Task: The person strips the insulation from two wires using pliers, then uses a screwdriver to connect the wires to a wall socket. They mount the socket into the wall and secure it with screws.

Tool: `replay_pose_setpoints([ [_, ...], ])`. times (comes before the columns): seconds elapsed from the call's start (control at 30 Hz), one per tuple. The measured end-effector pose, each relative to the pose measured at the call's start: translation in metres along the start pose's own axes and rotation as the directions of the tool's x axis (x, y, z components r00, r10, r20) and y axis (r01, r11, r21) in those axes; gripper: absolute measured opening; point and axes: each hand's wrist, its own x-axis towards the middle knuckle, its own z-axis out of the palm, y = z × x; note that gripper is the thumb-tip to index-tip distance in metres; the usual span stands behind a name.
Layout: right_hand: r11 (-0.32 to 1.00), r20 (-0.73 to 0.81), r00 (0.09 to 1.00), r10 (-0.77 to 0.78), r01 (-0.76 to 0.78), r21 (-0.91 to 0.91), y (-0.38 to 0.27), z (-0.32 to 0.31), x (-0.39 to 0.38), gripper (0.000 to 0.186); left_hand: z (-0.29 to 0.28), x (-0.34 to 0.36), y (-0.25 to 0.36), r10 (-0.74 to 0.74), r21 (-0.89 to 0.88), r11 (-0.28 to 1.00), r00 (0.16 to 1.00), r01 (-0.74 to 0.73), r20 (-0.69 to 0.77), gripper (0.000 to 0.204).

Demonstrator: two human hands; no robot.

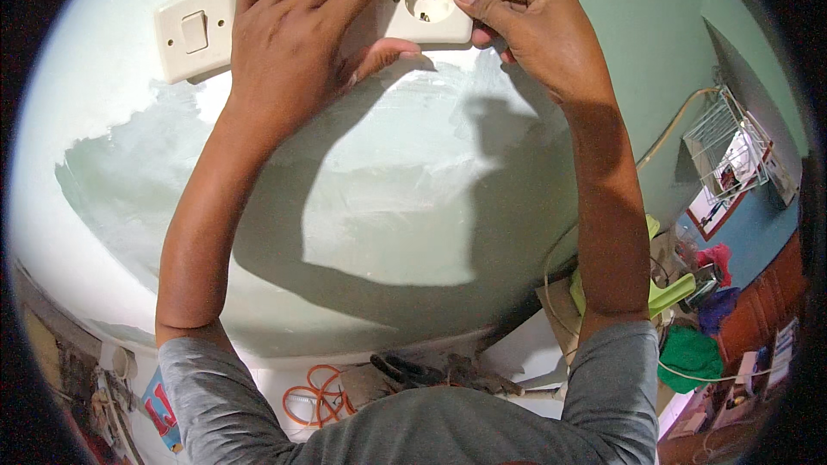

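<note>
A cream wall socket [440, 21] with a round recess is on the wall at the top. To its left sits a cream light switch [195, 32] with a single rocker, slightly tilted. My left hand [297, 47] lies spread between the two, fingers stretched upward and partly cut off by the top of the view. Its thumb points right, below the socket's lower left edge. At the socket's right side, my right hand [538, 30] is closed in a pinch, its thumb tip over the plate beside the recess. Whatever sits between those fingertips is hidden.
The wall [388, 198] has patchy white and pale green paint and carries my arms' shadows. Below lies a looped orange cord [319, 396]. At the right are a white wire rack [728, 146], a green cloth bundle [691, 356] and assorted clutter.
</note>
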Motion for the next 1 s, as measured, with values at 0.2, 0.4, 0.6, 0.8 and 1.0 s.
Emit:
replay_pose_setpoints([
  [0.2,1.000,-0.031,0.999,-0.018,0.018,0.005,0.004,0.004,0.000,0.046,-0.013,0.012,0.003,0.005,0.023,1.000,0.980,-0.010,0.199,0.083],
  [0.4,0.996,0.001,0.998,0.060,-0.060,0.060,-0.013,0.001,-0.004,0.040,0.008,0.006,-0.003,0.088,0.007,0.996,0.996,-0.088,-0.011,0.082],
  [0.6,0.992,-0.061,0.990,0.123,-0.122,0.026,-0.034,0.002,-0.012,0.034,0.013,0.007,-0.001,0.090,0.068,0.993,0.995,-0.094,0.049,0.081],
  [0.8,0.987,0.114,0.988,0.102,-0.114,0.113,-0.028,-0.008,-0.005,0.034,0.001,-0.002,0.001,-0.040,0.024,0.999,0.997,0.039,0.066,0.085],
  [1.0,0.993,0.005,0.998,0.059,-0.059,0.097,0.002,0.003,0.005,0.044,-0.011,-0.027,0.033,-0.538,-0.430,0.778,0.839,0.458,-0.082,0.060],
])
